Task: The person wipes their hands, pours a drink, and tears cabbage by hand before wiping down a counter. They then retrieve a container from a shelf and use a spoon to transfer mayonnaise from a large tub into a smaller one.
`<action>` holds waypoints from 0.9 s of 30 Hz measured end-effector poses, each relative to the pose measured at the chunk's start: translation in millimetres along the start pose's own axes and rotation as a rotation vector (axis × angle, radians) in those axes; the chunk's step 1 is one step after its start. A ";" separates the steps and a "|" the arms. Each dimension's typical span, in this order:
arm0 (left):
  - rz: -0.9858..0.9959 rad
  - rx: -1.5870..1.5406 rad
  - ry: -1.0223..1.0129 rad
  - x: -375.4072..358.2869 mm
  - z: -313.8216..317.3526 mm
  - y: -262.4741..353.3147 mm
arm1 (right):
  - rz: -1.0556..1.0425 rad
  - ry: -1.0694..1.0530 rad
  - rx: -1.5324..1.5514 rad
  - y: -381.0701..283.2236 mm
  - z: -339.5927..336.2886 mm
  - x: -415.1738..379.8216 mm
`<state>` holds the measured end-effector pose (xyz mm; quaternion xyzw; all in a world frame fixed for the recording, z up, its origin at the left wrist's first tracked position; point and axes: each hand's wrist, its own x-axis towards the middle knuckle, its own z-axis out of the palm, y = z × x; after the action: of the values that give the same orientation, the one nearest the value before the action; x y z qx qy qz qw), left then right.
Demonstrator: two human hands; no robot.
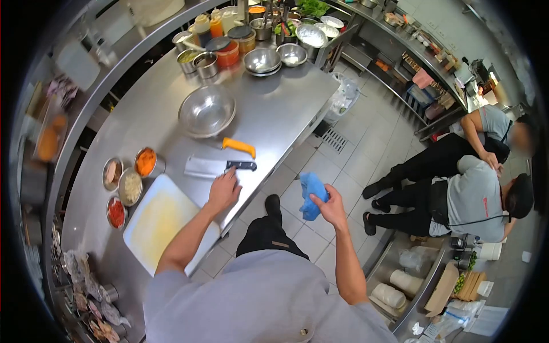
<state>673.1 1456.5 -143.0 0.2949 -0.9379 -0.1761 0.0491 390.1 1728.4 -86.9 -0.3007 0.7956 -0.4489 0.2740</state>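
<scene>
On the steel counter my left hand (224, 190) reaches to the black handle (242, 166) of a cleaver, its fingers apart and fingertips at the handle. The cleaver's wide blade (203, 166) lies flat, pointing left. Just beyond it rests a yellow-handled tool (239, 148). A blue cloth (311, 196) hangs from my right hand (330, 206), pinched between thumb and fingers over the floor. Beside my left forearm lies a white cutting board (163, 220) with yellow stains.
Small bowls of sliced orange food (146, 162), chopped pale food (131, 187) and red food (116, 213) stand beyond the board. A large metal bowl (207, 112) sits farther back. Two people (472, 197) stand at the right, near a sink (394, 286).
</scene>
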 end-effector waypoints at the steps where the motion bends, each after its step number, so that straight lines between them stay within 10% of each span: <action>1: -0.007 -0.048 0.005 -2.4 -0.6 1.5 | -0.005 -0.031 0.012 -4.9 1.5 24.0; 12: -0.025 -0.117 0.023 57.0 -21.2 39.2 | -0.566 -0.378 -0.564 -54.8 112.6 208.8; 27: -0.366 -0.301 0.387 177.2 -44.1 94.5 | -0.189 -0.649 0.195 -86.0 -16.3 399.8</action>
<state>485.5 1414.4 -70.0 0.4762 -0.8059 -0.2596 0.2374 131.2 1412.0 -70.5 -0.4725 0.5891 -0.4271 0.4973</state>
